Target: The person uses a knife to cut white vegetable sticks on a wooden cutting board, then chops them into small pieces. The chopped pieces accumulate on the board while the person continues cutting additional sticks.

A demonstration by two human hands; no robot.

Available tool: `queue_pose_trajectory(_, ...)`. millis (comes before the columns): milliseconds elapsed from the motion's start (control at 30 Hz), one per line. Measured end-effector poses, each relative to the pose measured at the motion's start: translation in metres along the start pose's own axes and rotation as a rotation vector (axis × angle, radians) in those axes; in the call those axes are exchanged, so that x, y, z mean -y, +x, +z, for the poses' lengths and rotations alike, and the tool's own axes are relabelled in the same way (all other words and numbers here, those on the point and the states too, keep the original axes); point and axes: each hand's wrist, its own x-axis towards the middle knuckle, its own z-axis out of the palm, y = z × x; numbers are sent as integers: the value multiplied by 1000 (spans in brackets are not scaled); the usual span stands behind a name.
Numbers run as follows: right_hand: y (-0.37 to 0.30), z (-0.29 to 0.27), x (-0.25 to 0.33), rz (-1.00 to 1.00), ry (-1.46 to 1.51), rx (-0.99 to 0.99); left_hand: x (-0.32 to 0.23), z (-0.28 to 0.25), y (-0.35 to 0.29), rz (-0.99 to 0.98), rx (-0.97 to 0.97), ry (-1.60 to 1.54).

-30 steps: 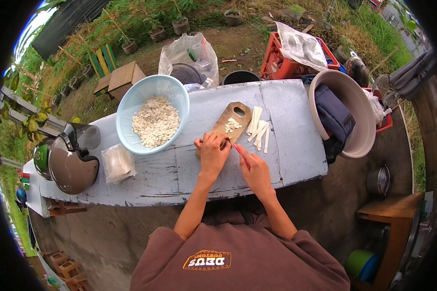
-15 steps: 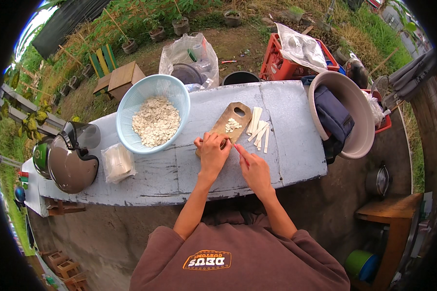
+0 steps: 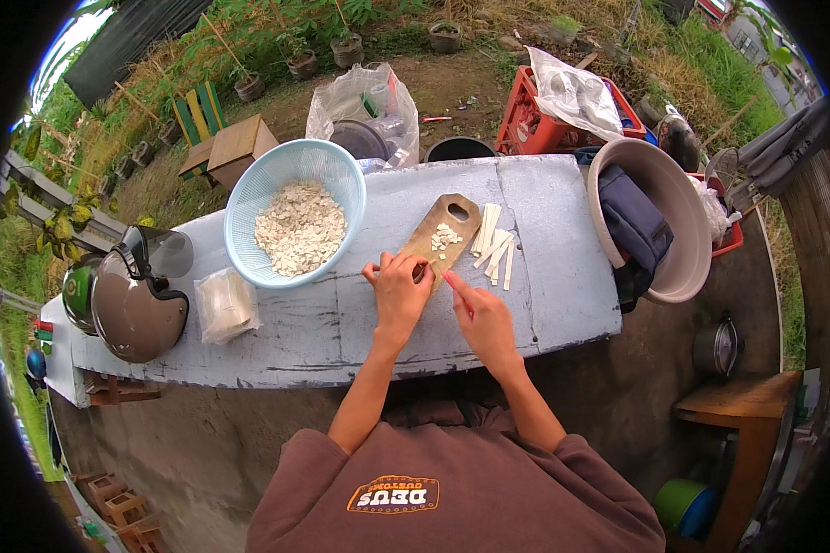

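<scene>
A wooden cutting board (image 3: 421, 241) lies tilted on the table in front of me, with small pale cut pieces (image 3: 444, 237) on it. My left hand (image 3: 402, 293) rests on its near part, fingers curled down and pressed together; what they hold is hidden beneath them. Close beside those fingertips, my right hand (image 3: 485, 324) is closed around the red handle of a knife (image 3: 457, 285). Its blade is too small to make out clearly. Just right of the board lie several flat pale strips (image 3: 500, 247). A light-blue plastic basket (image 3: 357, 198) holds many more pale cut pieces.
On the grey table (image 3: 563, 276), a plastic bag of pale strips (image 3: 224, 307) lies near a brown helmet (image 3: 136, 309). A large beige basin (image 3: 701, 207) with a dark blue bag (image 3: 632, 217) leans at the right edge. Behind stand a red crate (image 3: 516, 120) and a clear bag (image 3: 318, 111).
A small cut piece now lies apart on the board, between my left fingers and the pile. Both hands stay at nearly the same place; the view has shifted slightly.
</scene>
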Motion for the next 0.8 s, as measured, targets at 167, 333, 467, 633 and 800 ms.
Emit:
queue_pose_trajectory(167, -2, 1, 5, 17, 8, 15, 1, 2, -1, 3, -7, 8)
queue_pose_trajectory(333, -2, 3, 4, 2, -1, 7, 1, 2, 0, 9, -15, 6)
queue_pose_trajectory(467, -2, 7, 0, 15, -35, 10, -3, -2, -1, -8, -25, 13)
queue_pose_trajectory(633, 0, 4, 1, 24, -12, 4, 2, -4, -5, -27, -38, 16)
queue_pose_trajectory(800, 0, 2, 4, 17, 9, 10, 3, -4, -4, -32, -28, 18)
